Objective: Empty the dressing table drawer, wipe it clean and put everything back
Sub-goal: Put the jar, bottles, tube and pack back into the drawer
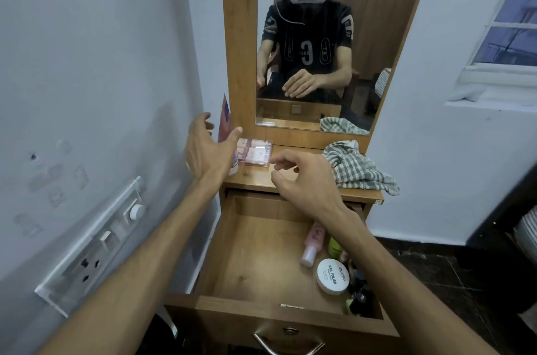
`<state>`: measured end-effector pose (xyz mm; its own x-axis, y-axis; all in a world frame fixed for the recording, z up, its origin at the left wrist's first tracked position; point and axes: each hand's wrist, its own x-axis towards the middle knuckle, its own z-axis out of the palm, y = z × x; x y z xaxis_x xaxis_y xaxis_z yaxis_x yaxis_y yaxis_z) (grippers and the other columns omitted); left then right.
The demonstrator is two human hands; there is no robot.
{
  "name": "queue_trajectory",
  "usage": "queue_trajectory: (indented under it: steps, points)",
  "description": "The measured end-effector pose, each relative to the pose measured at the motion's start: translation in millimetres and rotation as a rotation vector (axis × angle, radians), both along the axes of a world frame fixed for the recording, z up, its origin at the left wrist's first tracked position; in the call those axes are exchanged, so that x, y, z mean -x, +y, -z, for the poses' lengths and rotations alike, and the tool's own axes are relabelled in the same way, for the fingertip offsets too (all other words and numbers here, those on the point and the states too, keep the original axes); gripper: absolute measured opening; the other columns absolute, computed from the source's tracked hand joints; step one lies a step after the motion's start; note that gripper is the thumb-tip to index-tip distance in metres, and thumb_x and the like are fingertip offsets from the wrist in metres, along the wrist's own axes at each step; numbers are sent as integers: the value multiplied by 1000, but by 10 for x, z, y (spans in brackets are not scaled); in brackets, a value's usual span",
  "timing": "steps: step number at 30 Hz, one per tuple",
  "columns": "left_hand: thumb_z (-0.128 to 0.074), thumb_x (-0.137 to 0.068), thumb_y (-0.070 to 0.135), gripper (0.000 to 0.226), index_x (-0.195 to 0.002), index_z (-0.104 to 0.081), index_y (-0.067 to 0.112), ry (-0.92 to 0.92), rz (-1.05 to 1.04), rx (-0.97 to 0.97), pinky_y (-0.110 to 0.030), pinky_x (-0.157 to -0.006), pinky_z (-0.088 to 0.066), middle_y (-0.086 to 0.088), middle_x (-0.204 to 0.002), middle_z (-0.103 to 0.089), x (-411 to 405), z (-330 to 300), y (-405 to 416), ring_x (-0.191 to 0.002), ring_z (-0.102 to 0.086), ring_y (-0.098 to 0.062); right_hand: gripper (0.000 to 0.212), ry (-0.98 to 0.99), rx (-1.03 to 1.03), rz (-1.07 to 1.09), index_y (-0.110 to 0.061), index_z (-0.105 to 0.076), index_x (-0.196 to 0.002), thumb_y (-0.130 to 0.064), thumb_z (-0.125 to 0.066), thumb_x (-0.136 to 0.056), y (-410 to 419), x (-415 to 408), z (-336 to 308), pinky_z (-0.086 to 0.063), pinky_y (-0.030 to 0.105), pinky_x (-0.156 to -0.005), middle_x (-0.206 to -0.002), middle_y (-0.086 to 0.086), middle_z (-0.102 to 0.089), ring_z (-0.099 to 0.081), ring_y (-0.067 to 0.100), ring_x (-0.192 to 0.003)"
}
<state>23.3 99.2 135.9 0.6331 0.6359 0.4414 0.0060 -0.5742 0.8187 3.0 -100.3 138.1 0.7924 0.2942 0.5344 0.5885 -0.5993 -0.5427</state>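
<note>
The wooden drawer [250, 256] is pulled out below the dressing table top [261, 177]. Along its right side lie a pink bottle [312, 243], a white round nail polish tub [332, 276], a green item [334, 247] and several dark small bottles [359, 296]. On the top stand a pink tube [225, 122] and a clear pink box [255, 151]. My left hand [207, 148] hovers open just in front of the tube, holding nothing. My right hand [305, 180] hangs over the table's front edge with loosely curled fingers, empty. A checked cloth [360, 171] lies on the top at the right.
A mirror [319, 35] stands behind the table top and reflects me. A wall switch panel [96, 241] sits at the left. A window [511, 20] is at the upper right. Dark floor tiles lie at the lower right.
</note>
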Motion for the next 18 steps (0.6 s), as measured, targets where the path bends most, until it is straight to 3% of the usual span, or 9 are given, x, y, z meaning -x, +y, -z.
queue_trajectory:
  steps: [5,9,12,16,18]
  points:
    - [-69,-94,38,37,-121,-68,14,-55,10,-11,-24,-74,-48,-3,-113,-73,51,-74,-37,-93,-66,-14,29,4,-9,11,-28,-78,-109,-30,-70,-81,-67,7,8,-59,33,-85,-90,-17,-75,-69,-1,-88]
    - [-70,-95,38,33,-119,-68,15,-141,60,46,-14,-70,-49,9,-109,-70,292,-123,-178,-79,-61,-1,31,39,-58,14,-25,-76,-114,-27,-72,-84,-205,47,-1,-60,28,-84,-93,-15,-74,-69,0,-89]
    - [-72,-94,35,33,-121,-67,16,-163,149,75,-3,-63,-46,14,-105,-65,542,-144,-357,-80,-62,1,33,51,-103,17,-24,-75,-118,-28,-74,-85,-317,96,28,-60,25,-81,-95,-15,-73,-68,0,-90]
    - [-73,-94,27,24,-114,-69,15,-110,273,99,-11,-66,-50,8,-101,-69,744,-74,-532,-82,-66,-4,38,84,-118,8,-24,-73,-120,-27,-78,-82,-435,171,51,-61,27,-79,-95,-14,-72,-68,1,-89]
    - [-73,-93,24,24,-115,-69,14,-60,305,150,-15,-70,-52,6,-104,-70,792,22,-596,-86,-67,-6,53,148,-36,-60,-25,-68,-130,-34,-82,-80,-496,223,52,-60,28,-81,-104,-14,-71,-67,2,-94]
